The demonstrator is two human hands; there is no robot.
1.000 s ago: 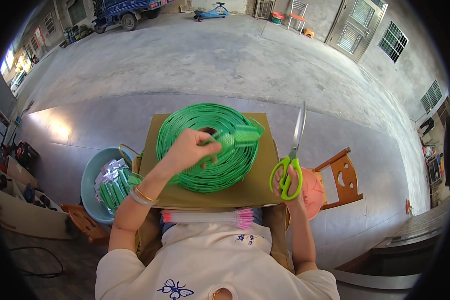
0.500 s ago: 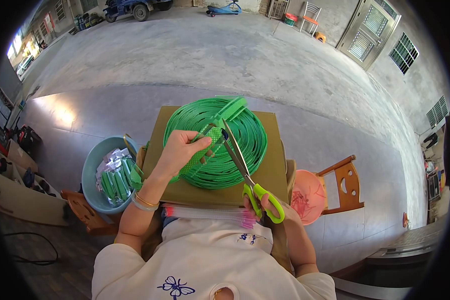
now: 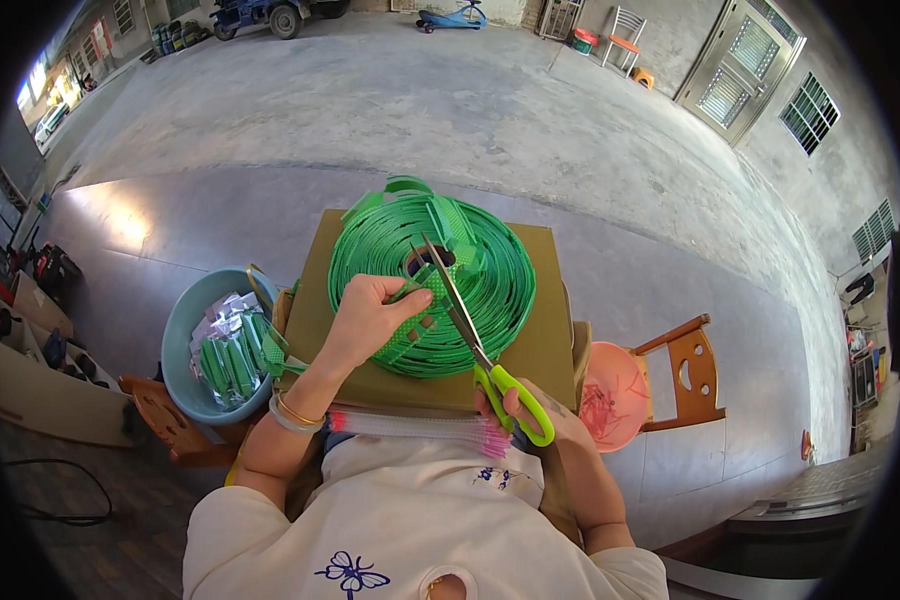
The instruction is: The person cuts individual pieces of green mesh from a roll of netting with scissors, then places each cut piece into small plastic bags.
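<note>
I have a dotted green strip in front of me, flat and slightly glossy, slanting over the near-left side of a big green coil with many loose, uneven turns around a dark central hole. Loose lengths stand up at the coil's far side. The coil fills most of the worktop, reaching over its far edge in my view; I have bare surface along the near edge, widest toward the near-right corner, and a narrower band down the right edge. Past the left edge I see a blue basin of green and silver packets; past the right edge, a pink basin with thin pink pieces, and a wooden chair beside it. Clear tubes with pink ends lie across the lap, just off the near edge. My left hand has thumb and forefinger closed on the strip. My right hand is wrapped around the green handles of the scissors, whose blades are slightly parted and point over the coil's centre; I cannot tell whether they touch the strip.
</note>
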